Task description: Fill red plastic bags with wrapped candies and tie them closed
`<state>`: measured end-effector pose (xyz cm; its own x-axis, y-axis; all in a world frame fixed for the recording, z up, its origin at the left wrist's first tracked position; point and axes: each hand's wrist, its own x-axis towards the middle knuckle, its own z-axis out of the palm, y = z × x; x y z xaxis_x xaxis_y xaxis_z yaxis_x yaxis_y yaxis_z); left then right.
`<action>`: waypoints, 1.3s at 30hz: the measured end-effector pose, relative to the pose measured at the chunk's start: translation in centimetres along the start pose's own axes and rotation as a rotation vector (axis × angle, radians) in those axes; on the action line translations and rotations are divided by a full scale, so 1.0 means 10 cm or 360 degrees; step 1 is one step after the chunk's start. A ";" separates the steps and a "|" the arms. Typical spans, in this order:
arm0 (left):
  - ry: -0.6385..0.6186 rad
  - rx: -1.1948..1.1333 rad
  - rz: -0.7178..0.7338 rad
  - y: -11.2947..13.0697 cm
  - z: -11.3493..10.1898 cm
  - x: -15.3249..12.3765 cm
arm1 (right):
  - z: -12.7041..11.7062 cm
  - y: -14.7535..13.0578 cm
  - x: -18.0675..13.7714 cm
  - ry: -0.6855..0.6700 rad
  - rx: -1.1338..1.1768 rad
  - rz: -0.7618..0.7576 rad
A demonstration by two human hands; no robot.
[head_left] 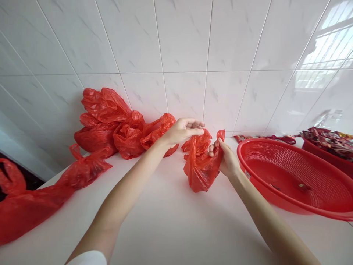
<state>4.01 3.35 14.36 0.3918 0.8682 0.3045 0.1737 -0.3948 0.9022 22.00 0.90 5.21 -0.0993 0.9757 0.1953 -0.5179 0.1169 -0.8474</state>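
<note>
A thin red plastic bag hangs over the white table, its upper edge pulled up to the right. My right hand grips it by a handle, with the thumb on top and the fingers partly behind the plastic. To the left, my left hand is stretched out with its fingers apart, just above the bag's other side; it appears to hold nothing. Behind the held bag lies crumpled red plastic, partly hidden by the bag and my hand. What the held bag contains cannot be made out.
Filled red bags are heaped against the tiled wall at left, with more red bags along the table's left edge. At right stand a red plastic basket holding a few small pieces and another container heaped with wrapped packets.
</note>
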 end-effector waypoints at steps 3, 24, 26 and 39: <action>0.0000 -0.0076 0.0034 0.01 -0.21 -0.06 | -0.03 -0.04 0.05 -0.0076 0.0069 0.0019; -0.0289 0.0171 0.0258 -0.17 0.08 0.16 | 0.22 -0.12 0.06 -0.0539 -0.0353 0.0430; -0.0206 0.0087 0.0283 -0.21 0.11 0.11 | 0.23 -0.11 0.07 -0.0589 -0.0384 0.0435; 0.0472 0.0563 0.0555 -0.58 0.17 -0.45 | 0.14 0.01 0.18 -0.0335 -0.0403 0.0401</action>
<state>2.78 1.19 7.24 0.2191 0.6955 0.6843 0.3911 -0.7051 0.5915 20.60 2.37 6.17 -0.3813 0.9236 0.0407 -0.2326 -0.0532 -0.9711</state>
